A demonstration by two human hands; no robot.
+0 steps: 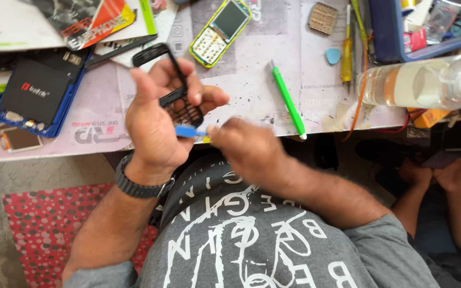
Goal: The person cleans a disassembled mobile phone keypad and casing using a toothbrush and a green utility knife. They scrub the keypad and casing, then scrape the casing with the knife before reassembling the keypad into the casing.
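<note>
A black phone frame (pixel 174 88) is held up over the near edge of the table (pixel 252 96), clamped in the left hand (pixel 153 120) with the thumb raised and the fingers curled behind its keypad grid. A small blue tool (pixel 189 131) is pinched in the fingertips of the right hand (pixel 246 146), its tip brought against the lower edge of the frame — the right hand is blurred, so the exact contact cannot be told. The step in hand is judged to be work along that lower edge, prying or scraping. A steady grip on the thin frame and a light, well-aimed push with the tool would be called for, since the plastic looks easily bent. A yellow phone (pixel 220 32), a green pen (pixel 288 101) and a clear bottle (pixel 417 82) lie on the table, well apart — another person's hands (pixel 438 173) are seen at the right.
</note>
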